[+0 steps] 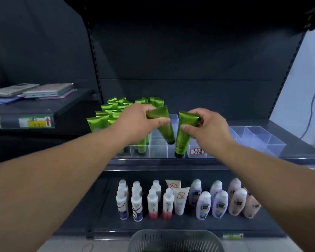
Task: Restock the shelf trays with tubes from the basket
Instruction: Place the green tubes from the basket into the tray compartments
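My left hand (140, 120) grips the left green tube (166, 130), my right hand (205, 126) the right green tube (183, 137). Beneath my fingers (162, 122) their caps crowd together and could jam entering the clear tray (158, 150).

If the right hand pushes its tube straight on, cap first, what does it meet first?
Probably the clear tray: the right hand holds its green tube cap-down over an empty front compartment. Depth is unclear.

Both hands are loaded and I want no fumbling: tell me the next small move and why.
Probably lower the green tube in the right hand and release it: it hangs cap down, seemingly low in an empty front compartment of the clear tray. The other tube, in the left hand, is tilted and higher, so it can follow.
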### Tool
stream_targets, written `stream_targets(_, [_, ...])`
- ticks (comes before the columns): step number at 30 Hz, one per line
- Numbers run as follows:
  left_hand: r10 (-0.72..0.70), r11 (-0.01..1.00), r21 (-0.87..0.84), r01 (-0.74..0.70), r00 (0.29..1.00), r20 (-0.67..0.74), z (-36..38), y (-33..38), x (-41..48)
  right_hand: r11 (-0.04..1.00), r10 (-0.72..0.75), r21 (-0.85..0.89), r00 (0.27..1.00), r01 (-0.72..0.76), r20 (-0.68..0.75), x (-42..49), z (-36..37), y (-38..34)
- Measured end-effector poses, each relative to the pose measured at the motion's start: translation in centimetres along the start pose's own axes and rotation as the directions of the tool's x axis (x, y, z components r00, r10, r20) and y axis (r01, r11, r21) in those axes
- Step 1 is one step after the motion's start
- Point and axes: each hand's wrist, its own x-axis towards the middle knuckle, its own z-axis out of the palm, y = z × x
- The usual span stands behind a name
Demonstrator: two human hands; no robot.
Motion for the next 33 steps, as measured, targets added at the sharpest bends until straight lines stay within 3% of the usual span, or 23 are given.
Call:
stream_targets(9, [0.088,0.963,0.261,-0.062,0.992,-0.087,-0.9,0.3,9.1,0.995,-0.083,0.051,0.996,0.082,0.019,7.1,1.8,-0.2])
stream_targets(18, [0.045,0.939,0.343,0.001,0.991,-0.126,-0.5,-2.7,14.8,0.994,-0.097,0.05,0.995,0.098,-0.01,11.9,4.2,2.3])
stream_targets(28, [0.032,0.883,0.469,-0.002,0.998,-0.057,1.7,-5.5,20.4,0.996,-0.088,-0.008,0.99,0.089,0.112,16.4,8.2,5.2])
stream_targets(33, [-0.035,0.848,0.529,0.006,0.998,0.044,2.7,-6.6,21.8,0.998,-0.046,-0.033,0.978,0.054,0.205,17.7,9.9,6.5])
